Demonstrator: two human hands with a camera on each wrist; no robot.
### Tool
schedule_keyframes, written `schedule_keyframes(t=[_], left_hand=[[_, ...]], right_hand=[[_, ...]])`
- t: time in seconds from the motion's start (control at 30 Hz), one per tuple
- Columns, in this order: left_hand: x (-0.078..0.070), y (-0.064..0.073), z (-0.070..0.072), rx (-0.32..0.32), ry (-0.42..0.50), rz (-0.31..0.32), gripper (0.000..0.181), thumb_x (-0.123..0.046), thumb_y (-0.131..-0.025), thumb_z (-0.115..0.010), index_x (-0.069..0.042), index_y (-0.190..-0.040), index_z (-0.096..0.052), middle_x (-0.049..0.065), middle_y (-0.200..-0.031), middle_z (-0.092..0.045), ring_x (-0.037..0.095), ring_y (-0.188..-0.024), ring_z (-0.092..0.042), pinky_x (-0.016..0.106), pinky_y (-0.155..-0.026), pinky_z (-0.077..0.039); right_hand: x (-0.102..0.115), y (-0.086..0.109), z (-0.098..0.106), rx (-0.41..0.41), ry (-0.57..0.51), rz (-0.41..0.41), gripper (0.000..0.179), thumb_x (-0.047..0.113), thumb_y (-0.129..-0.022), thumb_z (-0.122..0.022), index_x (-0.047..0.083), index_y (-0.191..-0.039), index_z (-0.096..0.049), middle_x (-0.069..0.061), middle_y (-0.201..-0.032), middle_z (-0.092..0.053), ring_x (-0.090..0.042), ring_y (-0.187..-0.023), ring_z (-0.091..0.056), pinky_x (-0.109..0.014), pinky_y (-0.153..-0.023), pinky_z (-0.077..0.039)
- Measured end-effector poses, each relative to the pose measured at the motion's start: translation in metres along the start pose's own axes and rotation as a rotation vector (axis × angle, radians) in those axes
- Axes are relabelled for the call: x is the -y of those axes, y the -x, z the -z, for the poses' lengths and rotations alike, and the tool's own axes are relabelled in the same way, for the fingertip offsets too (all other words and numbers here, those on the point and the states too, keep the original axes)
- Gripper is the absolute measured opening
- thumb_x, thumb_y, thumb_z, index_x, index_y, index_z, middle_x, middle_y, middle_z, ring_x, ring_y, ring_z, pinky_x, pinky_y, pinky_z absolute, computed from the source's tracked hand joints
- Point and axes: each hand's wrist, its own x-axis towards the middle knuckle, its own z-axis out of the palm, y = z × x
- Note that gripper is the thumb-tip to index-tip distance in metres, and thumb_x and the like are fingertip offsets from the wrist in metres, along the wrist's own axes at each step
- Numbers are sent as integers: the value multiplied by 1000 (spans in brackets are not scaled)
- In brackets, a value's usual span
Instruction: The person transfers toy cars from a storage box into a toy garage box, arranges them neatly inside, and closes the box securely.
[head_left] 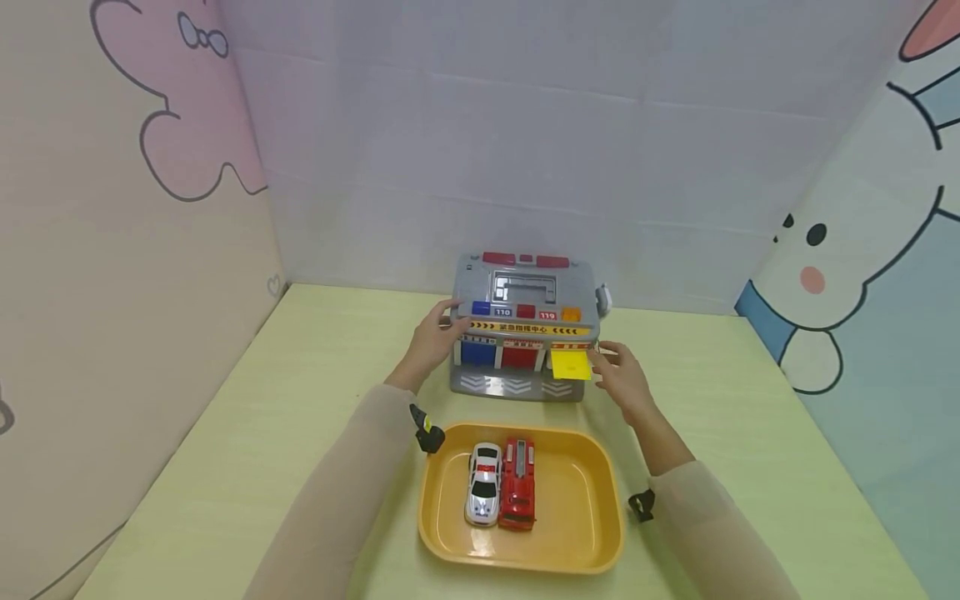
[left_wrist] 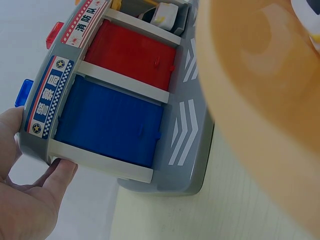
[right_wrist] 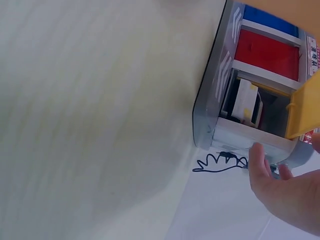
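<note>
Surface [head_left: 720, 392]: pale, under garage [head_left: 525, 327] and tray [head_left: 573, 500]
Left grip [head_left: 432, 340]: holds garage's corner
Right grip [head_left: 624, 382]: loose, fingers at garage's side
Yellow door [head_left: 572, 365]: raised
Tray: police car [head_left: 483, 487], red truck [head_left: 517, 487]

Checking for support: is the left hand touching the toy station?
Touching: in the left wrist view, the left hand grips the toy station at its roof edge.

A plain, pale beige long fabric sleeve [head_left: 345, 492] ends above the bare left hand [head_left: 433, 340]; a matching right sleeve [head_left: 712, 525] ends above the bare right hand [head_left: 624, 382]. Small, angular black wrist devices [head_left: 431, 439] sit by both cuffs, the left one marked yellow.
</note>
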Motion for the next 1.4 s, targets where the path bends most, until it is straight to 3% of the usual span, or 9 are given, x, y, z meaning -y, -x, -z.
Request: schedule_keyframes(t=[0.17, 0.4, 0.6, 0.7, 0.93, 1.13, 1.4], left_hand=[[0, 0, 0, -1, 0, -4, 53, -42, -99, -56, -23, -147, -40, 15, -142, -46, 31, -130, -44, 47, -102, -43], [0, -1, -1, -3, 4, 3, 52, -42, -99, -56, -24, -146, -41, 15, -142, -46, 31, -129, -44, 48, -102, -42], [1, -2, -1, -4, 3, 2, 52, -41, -99, -56, -25, -146, -41, 15, -141, -46, 31, -129, -44, 48, -102, -42], [0, -2, -1, -1, 5, 2, 51, -41, -99, -56, -25, -146, -41, 15, -141, -46, 31, -129, -44, 48, -102, -42], [0, -1, 1, 1, 3, -4, 52, -41, -99, -56, -24, -146, -41, 15, -142, -46, 31, -129, -44, 47, -102, -43], [0, -1, 2, 6, 5, -2, 53, -41, -99, -56, -24, -147, -41, 15, -143, -45, 32, -130, -44, 48, -102, -42], [3, -1, 1, 6, -4, -9, 53, -41, -99, -56, -23, -147, -41, 15, -143, -45, 32, -129, -44, 47, -102, -43]], right_hand=[[5, -1, 1, -37, 118, 104, 73, 22, -96, -59, 9, -155, -18, -23, -152, -29, -40, -134, -35, -54, -104, -38], [13, -6, -3, -59, 309, 266, 82, 8, -87, -68, 2, -154, -20, -25, -154, -21, -44, -137, -27, -55, -108, -31], [17, -11, -5, -44, 440, 296, 87, 6, -84, -71, 2, -154, -20, -21, -158, -15, -41, -142, -17, -58, -112, -20], [19, -12, -7, -49, 475, 308, 89, 4, -83, -74, 0, -153, -20, -19, -159, -13, -41, -142, -15, -57, -113, -19], [16, -22, -12, -71, 574, 405, 94, 0, -78, -79, -3, -151, -21, -21, -157, -17, -41, -141, -17, -51, -115, -17], [9, -29, -16, -121, 645, 442, 97, 1, -76, -82, -3, -151, -22, -23, -154, -22, -40, -139, -23, -49, -115, -19], [2, -32, -19, -189, 667, 538, 94, 0, -72, -85, -3, -147, -28, -24, -148, -30, -41, -134, -30, -48, -114, -23]])
